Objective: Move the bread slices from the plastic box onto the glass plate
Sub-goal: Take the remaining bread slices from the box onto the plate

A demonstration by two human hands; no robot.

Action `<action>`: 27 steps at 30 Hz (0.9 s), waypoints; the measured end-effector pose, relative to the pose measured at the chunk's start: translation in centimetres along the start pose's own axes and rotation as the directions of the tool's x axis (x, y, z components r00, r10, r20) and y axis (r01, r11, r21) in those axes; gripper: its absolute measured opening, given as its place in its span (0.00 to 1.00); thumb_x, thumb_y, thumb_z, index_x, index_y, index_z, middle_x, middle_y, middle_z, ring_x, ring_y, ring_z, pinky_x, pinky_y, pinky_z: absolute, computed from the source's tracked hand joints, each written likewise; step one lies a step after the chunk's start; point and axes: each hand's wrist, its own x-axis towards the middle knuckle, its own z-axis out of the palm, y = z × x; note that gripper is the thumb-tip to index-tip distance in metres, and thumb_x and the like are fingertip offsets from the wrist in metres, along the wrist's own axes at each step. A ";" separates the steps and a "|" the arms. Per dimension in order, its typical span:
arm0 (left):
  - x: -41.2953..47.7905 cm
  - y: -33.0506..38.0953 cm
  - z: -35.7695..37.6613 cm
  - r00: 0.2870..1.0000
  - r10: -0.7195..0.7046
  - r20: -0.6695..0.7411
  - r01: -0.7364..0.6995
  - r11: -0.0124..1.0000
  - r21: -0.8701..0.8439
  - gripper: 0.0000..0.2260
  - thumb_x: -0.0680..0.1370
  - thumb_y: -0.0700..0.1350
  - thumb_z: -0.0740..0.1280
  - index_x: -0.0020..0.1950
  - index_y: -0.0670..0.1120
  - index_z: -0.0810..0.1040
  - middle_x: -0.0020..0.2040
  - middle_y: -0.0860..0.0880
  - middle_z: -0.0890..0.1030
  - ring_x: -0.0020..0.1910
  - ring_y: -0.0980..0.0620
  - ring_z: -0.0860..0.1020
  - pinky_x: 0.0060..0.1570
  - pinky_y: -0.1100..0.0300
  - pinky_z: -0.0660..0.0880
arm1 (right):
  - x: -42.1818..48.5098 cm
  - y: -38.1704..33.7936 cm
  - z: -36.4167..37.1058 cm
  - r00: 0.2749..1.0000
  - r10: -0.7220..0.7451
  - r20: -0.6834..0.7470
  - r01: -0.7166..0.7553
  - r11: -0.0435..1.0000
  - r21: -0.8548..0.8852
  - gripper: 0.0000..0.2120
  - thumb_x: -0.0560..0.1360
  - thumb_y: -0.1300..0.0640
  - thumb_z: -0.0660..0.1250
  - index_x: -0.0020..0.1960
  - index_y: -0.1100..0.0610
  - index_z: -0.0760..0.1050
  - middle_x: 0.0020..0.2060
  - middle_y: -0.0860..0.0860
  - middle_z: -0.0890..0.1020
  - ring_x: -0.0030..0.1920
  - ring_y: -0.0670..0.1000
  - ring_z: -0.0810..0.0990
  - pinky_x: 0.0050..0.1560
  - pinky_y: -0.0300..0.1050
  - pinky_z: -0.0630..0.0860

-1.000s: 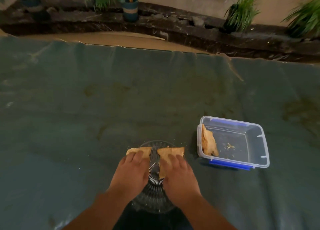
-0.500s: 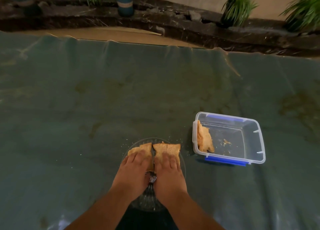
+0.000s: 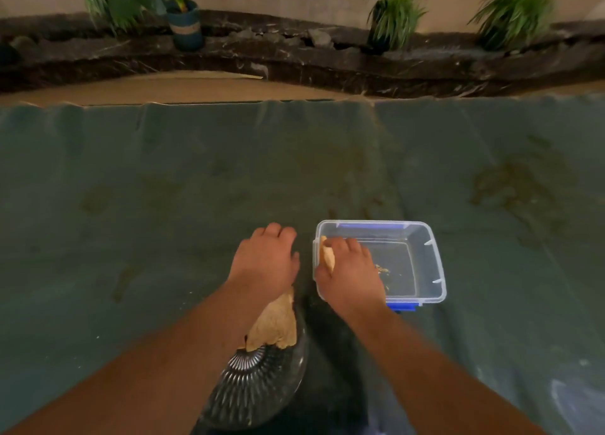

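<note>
The clear plastic box [image 3: 429,257] with blue clips sits on the green cloth, right of centre. My right hand [image 3: 348,271] is inside its left end, fingers closed on the bread slices [image 3: 327,254] leaning against the left wall. My left hand [image 3: 265,261] hovers just left of the box, fingers curled, holding nothing visible. The ribbed glass plate [image 3: 258,388] lies near the front edge, partly under my left forearm, with a bread slice [image 3: 275,326] on its far part. Crumbs lie on the box floor.
A green cloth [image 3: 131,221] covers the whole table. Beyond its far edge run a tan strip and a dark stone ledge with potted plants [image 3: 183,22]. Stains mark the cloth at the right.
Both hands left the bread on the plate and moved forward and right. My right hand went into the box and closed on the slices there. The camera view shifted, so the plate appears lower.
</note>
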 end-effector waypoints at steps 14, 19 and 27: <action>8.5 8.0 2.1 0.944 -0.013 0.329 -0.122 0.915 0.384 0.16 0.80 0.49 0.63 0.66 0.50 0.79 0.57 0.45 0.78 0.55 0.44 0.79 0.48 0.49 0.76 | 6.0 6.9 1.0 0.834 -0.038 0.550 0.083 0.995 -0.057 0.54 0.55 0.25 0.72 0.76 0.38 0.56 0.65 0.51 0.80 0.61 0.60 0.78 0.60 0.59 0.74; 9.4 8.9 3.1 0.952 -0.089 0.293 -0.063 0.879 0.473 0.16 0.79 0.52 0.62 0.63 0.49 0.81 0.56 0.45 0.79 0.55 0.44 0.79 0.46 0.51 0.75 | 6.2 7.7 2.0 0.846 -0.011 0.533 0.008 1.000 0.008 0.54 0.52 0.26 0.74 0.73 0.39 0.60 0.61 0.48 0.81 0.57 0.57 0.79 0.58 0.59 0.77; 8.4 9.6 4.0 0.960 -0.196 0.199 0.121 0.934 0.337 0.21 0.78 0.61 0.60 0.62 0.49 0.81 0.52 0.45 0.75 0.52 0.45 0.76 0.42 0.51 0.72 | 4.6 8.2 2.0 0.880 0.058 0.471 -0.117 0.988 0.097 0.48 0.57 0.31 0.77 0.69 0.39 0.58 0.60 0.52 0.76 0.56 0.58 0.78 0.58 0.60 0.76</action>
